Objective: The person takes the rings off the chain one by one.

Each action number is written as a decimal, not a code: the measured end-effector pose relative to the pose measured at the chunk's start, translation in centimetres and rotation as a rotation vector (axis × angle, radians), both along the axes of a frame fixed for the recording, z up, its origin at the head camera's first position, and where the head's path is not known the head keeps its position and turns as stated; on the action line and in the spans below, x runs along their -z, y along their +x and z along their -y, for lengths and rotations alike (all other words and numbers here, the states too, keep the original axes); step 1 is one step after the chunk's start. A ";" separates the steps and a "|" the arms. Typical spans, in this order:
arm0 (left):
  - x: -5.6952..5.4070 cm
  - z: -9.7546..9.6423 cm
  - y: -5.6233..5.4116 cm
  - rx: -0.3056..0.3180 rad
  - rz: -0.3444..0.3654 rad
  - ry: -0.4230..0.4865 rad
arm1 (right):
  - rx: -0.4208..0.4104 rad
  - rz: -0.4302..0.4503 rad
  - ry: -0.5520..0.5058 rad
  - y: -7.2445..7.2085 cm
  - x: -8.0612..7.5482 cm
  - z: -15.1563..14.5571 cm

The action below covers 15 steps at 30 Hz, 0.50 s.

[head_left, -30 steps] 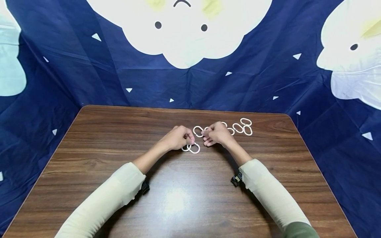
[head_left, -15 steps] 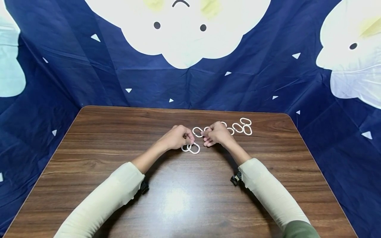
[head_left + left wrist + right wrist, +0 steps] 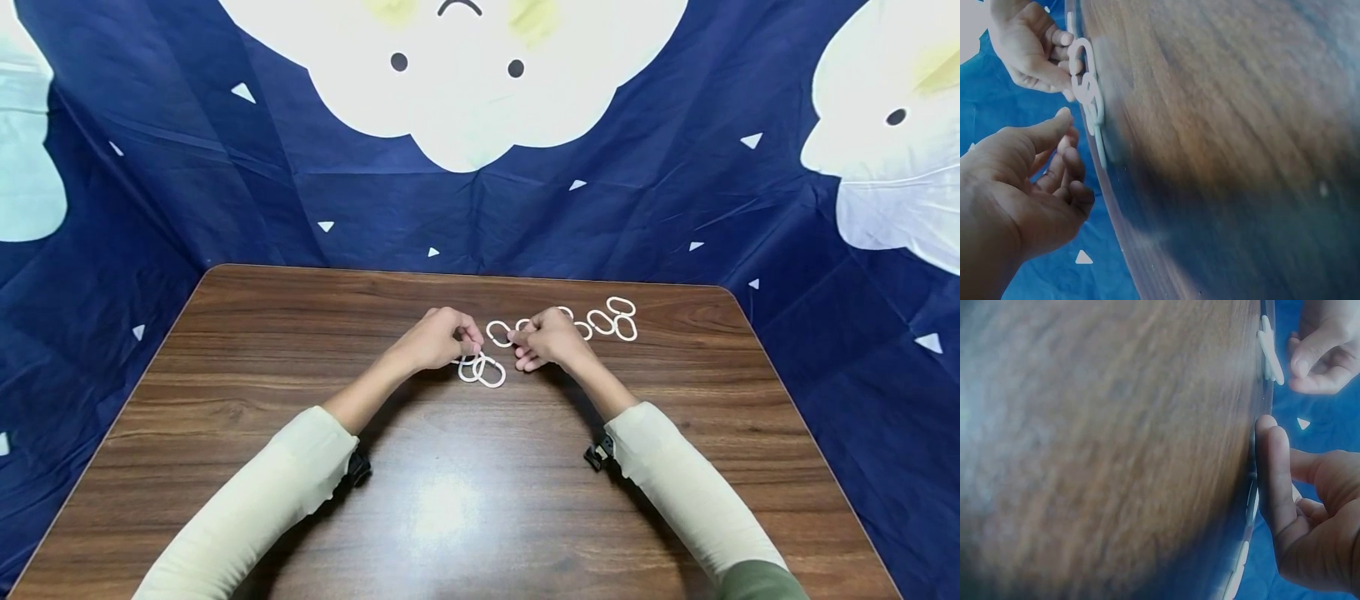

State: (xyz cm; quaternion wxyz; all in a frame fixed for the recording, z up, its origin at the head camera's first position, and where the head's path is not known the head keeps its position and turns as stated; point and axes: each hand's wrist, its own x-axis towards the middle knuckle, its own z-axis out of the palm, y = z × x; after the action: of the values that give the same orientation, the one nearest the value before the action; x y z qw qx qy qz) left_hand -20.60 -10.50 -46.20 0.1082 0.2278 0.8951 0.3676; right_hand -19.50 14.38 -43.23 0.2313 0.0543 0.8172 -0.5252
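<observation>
My left hand (image 3: 446,340) hovers just above a cluster of white oval plastic links. Its fingers are loosely bent and nothing shows between thumb and fingers in the left wrist view (image 3: 1038,187). Below its fingertips, one link (image 3: 491,373) overlaps another link (image 3: 463,372), and part of a further one shows beside the thumb. My right hand (image 3: 551,335) rests at the table, its fingers mostly straight in the right wrist view (image 3: 1307,512). One of its fingertips touches or covers the end of a separate link (image 3: 497,333). Other links are partly hidden behind this hand.
Several white links (image 3: 600,322) lie to the right of my right hand, near the far side of the brown wooden table (image 3: 300,333). A blue cloth (image 3: 480,217) with white clouds hangs behind the table. Small black devices (image 3: 600,452) sit at both wrists.
My left hand has let go of the link at the front of the cluster and drawn slightly up and left. The right hand and the links near it stay in place.
</observation>
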 end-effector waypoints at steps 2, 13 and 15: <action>-0.4 0.3 0.2 -0.003 0.014 -0.002 | 0.001 0.001 0.000 0.1 -0.1 0.0; -1.2 1.6 0.6 -0.032 0.004 -0.004 | -0.061 -0.094 0.069 1.0 -0.5 0.0; -1.0 1.6 0.3 -0.038 0.001 -0.013 | -0.078 -0.127 0.099 1.2 -0.6 0.1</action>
State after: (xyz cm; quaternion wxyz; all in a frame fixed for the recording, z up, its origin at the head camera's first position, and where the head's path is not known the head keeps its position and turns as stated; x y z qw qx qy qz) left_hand -20.30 -12.11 -45.23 0.1030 0.2098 0.9017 0.3638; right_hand -18.30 14.31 -42.68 0.1962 0.0004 0.8566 -0.4772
